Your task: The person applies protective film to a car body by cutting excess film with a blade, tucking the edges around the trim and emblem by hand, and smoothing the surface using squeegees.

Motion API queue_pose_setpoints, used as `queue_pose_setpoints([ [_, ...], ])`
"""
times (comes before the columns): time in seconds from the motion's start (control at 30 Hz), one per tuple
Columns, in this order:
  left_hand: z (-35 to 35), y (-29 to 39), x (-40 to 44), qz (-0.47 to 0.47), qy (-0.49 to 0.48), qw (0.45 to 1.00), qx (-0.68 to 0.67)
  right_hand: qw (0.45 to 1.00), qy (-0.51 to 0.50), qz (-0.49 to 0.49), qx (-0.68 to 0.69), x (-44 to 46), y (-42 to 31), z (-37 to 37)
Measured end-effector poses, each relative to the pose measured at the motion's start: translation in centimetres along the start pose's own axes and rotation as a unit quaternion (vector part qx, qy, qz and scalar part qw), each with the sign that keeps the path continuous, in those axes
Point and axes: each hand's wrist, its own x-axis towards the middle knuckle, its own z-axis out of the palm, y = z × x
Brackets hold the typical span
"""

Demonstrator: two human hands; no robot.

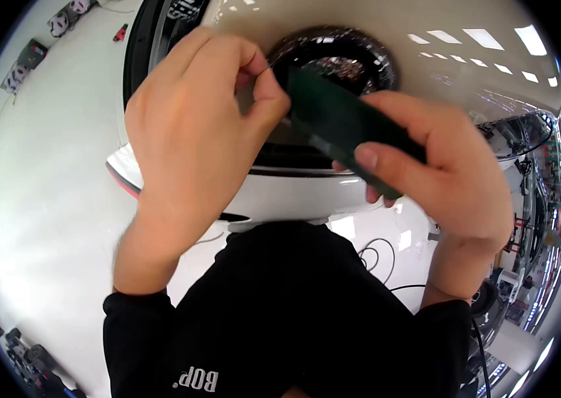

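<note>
Between thumb and fingers, my right hand (443,159) holds a flat dark green piece (353,119), which slants up toward the left over a car's beige panel (446,40). My left hand (194,113) is closed in a pinch beside the upper left end of that piece. Whatever may be between its fingertips is too small to make out. Behind the green piece, a round, dark, glossy bowl-like part (340,43) shows on the car. Whether the pinched fingertips touch the green piece cannot be told.
The car's white edge (280,199) runs close in front of my body. Thin cables (393,262) lie on the white floor (35,205). A dark lamp (522,132) is at the panel's right corner. Equipment stands at far right, and a small red tool (120,32) lies upper left.
</note>
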Motion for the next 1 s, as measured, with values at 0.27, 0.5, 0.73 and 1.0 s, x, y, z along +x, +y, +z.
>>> queue_pose_setpoints([
  [0.27, -1.1, 0.3, 0.5, -0.027, -0.034, 0.998, -0.048, 1.000, -0.011, -0.012, 0.023, 1.8, -0.5, -0.4],
  [0.5, -1.3, 0.0, 0.4, -0.021, -0.047, 0.998, -0.045, 0.984, 0.142, -0.102, 0.012, 0.5, 2.2, 3.9],
  [0.73, -0.9, -1.2, 0.1, 0.019, -0.034, 0.997, -0.061, 0.957, 0.196, -0.211, -0.024, 1.4, 4.8, 5.2],
  [1.0, -1.2, -1.4, 0.9, -0.010, -0.059, 0.989, -0.134, 0.947, 0.180, -0.244, -0.102, 1.0, 3.6, 3.3],
])
